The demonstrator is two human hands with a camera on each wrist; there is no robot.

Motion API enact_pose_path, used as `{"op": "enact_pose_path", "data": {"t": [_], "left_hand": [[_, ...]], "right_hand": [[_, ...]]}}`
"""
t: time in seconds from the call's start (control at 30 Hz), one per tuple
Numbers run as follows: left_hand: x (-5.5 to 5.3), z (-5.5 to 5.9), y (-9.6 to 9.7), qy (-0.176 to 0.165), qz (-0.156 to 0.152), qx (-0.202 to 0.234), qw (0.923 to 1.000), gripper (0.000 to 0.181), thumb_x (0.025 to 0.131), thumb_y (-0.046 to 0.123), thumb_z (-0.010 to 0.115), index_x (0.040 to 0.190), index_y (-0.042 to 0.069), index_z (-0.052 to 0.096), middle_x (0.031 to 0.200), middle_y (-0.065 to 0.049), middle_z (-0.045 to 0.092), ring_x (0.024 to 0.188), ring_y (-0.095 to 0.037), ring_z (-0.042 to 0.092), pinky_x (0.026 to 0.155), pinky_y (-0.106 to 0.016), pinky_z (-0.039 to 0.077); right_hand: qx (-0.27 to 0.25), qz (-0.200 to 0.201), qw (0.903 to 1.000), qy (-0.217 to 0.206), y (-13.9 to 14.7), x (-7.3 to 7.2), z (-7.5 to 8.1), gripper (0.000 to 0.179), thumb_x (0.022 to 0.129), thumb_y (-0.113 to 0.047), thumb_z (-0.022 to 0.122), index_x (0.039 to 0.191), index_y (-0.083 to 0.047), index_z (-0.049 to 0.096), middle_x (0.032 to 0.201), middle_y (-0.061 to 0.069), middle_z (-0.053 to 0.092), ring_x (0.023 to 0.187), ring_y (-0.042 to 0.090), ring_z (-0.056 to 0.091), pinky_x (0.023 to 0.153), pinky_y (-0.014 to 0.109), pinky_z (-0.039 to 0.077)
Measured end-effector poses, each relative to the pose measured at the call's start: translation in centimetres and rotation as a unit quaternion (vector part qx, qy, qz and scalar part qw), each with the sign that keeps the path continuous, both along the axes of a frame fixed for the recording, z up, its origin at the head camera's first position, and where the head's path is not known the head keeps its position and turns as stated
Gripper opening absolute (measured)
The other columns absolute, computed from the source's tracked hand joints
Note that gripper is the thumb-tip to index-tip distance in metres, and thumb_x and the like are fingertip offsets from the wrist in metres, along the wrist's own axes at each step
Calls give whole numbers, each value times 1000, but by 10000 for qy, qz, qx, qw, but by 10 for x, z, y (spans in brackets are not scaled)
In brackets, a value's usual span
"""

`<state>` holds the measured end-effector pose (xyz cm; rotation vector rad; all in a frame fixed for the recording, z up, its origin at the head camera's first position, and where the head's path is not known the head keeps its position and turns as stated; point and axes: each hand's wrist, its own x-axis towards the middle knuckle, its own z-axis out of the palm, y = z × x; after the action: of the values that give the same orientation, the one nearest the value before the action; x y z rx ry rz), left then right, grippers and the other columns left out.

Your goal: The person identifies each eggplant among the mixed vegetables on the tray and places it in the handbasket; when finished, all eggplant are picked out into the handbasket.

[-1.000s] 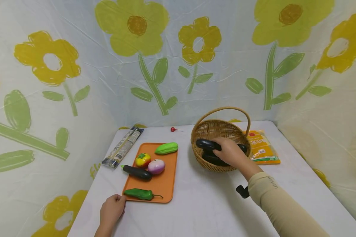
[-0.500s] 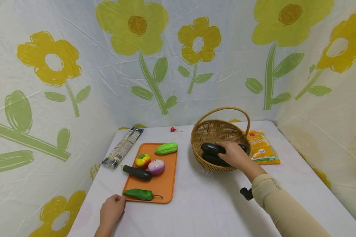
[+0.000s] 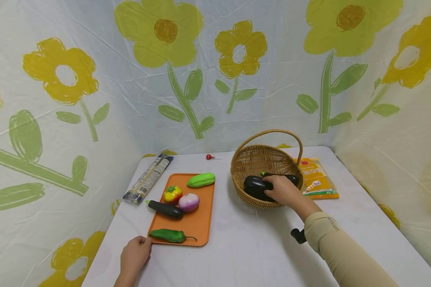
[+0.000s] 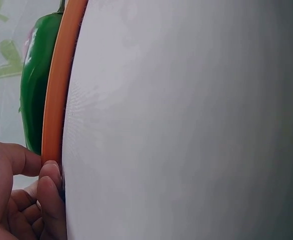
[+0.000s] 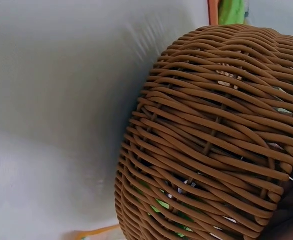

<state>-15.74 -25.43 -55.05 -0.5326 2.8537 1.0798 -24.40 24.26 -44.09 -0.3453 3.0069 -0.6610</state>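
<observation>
My left hand (image 3: 135,254) pinches the near left corner of an orange tray (image 3: 201,235), thumb above and fingertips below in the left wrist view. Beside the thumb lies a green pepper (image 4: 36,80). Farther up the tray sit a slim eggplant (image 3: 165,209), a purple onion (image 3: 189,202), a red-yellow bell pepper (image 3: 173,194) and a light green gourd-like vegetable (image 3: 201,180). Inside the wicker basket (image 3: 258,153), my right hand (image 3: 285,190) grips a dark, glossy eggplant (image 3: 255,186). Another eggplant (image 3: 291,178), partly covered by the hand, lies behind it.
An orange food packet (image 3: 317,179) lies right of the basket, whose tall handle (image 3: 273,130) arches above it. A long packet (image 3: 149,179) lies left of the tray, and a red lollipop (image 3: 210,157) near the back edge. Flowered cloth (image 3: 201,99) walls the table.
The eggplant in my right hand has gone down into the basket, uncovering a green stem behind it. My left hand and the tray have stayed in place.
</observation>
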Motion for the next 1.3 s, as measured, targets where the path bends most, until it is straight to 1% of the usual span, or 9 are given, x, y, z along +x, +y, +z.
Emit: {"op": "enact_pose_path", "data": {"t": [0.1, 0.23, 0.4, 0.6, 0.73, 0.93, 1.13, 1.3], "left_hand": [[-1, -1, 0, -40, 23, 8, 10000, 26, 96, 24, 54, 81, 7, 65, 57, 1, 58, 51, -16, 56, 55, -34, 39], [-2, -3, -1, -1, -15, -25, 10000, 26, 96, 24, 54, 81, 7, 65, 57, 2, 59, 51, -16, 57, 56, -34, 39], [-2, -3, -1, 61, -69, -48, 9999, 26, 96, 25, 53, 80, 8, 65, 56, 2, 58, 51, -16, 57, 56, -35, 39], [-1, -2, -1, 45, -44, -46, 10000, 25, 96, 24, 53, 80, 8, 65, 57, 2, 58, 51, -17, 56, 56, -35, 39], [0, -2, -2, 11, -54, -34, 10000, 25, 96, 24, 54, 80, 8, 65, 57, 2, 58, 52, -17, 56, 57, -35, 39], [0, -2, -2, 47, -108, -68, 9999, 25, 96, 24, 54, 80, 8, 65, 56, 2, 58, 52, -17, 56, 57, -35, 39], [0, -1, -2, 33, -76, -32, 10000, 25, 95, 23, 54, 80, 7, 65, 57, 2, 58, 52, -16, 56, 56, -35, 39], [0, 0, -1, 42, -52, -28, 10000, 25, 95, 23, 53, 80, 7, 65, 57, 2, 58, 51, -16, 56, 56, -35, 39]], "right_hand": [[-5, -20, 10000, -51, 0, -1, -2, 46, 93, -16, 73, 134, 1, 62, 131, 24, 62, 120, 41, 59, 98, 56, 46], [19, -28, 9999, -101, -1, -1, -5, 46, 93, -16, 72, 134, 1, 61, 132, 26, 61, 122, 42, 57, 99, 57, 44], [26, 0, 10000, -72, -1, -1, -6, 45, 93, -15, 73, 133, 3, 62, 131, 25, 62, 122, 42, 58, 99, 57, 45], [10, -21, 10000, -37, 0, 1, -7, 45, 93, -15, 73, 132, 4, 62, 130, 24, 63, 122, 42, 58, 99, 56, 45], [-62, -71, 10000, -27, 2, 1, -4, 45, 93, -16, 73, 133, 2, 62, 131, 22, 63, 123, 41, 58, 99, 56, 45], [-206, -157, 9997, -23, 0, 1, 3, 45, 94, -17, 73, 134, 0, 62, 131, 23, 63, 121, 40, 58, 99, 56, 45], [-244, -62, 9995, 167, -3, 3, 10, 44, 95, -18, 72, 133, 1, 63, 128, 22, 65, 117, 39, 60, 96, 55, 47], [-247, 44, 9992, 324, -8, 4, 15, 46, 95, -20, 72, 134, 0, 63, 129, 20, 65, 119, 39, 60, 97, 55, 46]]}}
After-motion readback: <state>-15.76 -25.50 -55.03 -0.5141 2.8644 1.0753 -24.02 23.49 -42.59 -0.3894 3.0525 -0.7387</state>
